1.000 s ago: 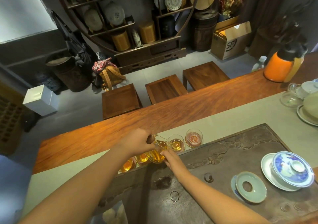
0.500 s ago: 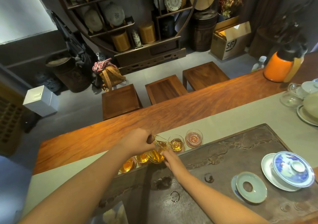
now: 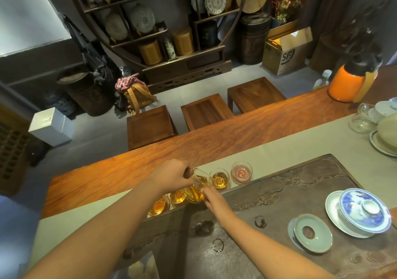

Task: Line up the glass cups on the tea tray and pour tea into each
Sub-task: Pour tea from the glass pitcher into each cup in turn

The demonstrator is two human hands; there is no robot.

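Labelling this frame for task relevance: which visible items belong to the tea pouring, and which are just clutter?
In the job:
left hand gripping the glass pitcher
right hand touching the pitcher's base
row of glass cups
far-right cup, barely filled
tea tray

Lying about:
blue-and-white lidded bowl
ring-shaped saucer
orange thermos
three wooden stools
cardboard box

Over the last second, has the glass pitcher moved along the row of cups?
No. The glass pitcher stays tilted over the same cup, with the left hand gripping it beside the tea tray's far edge.
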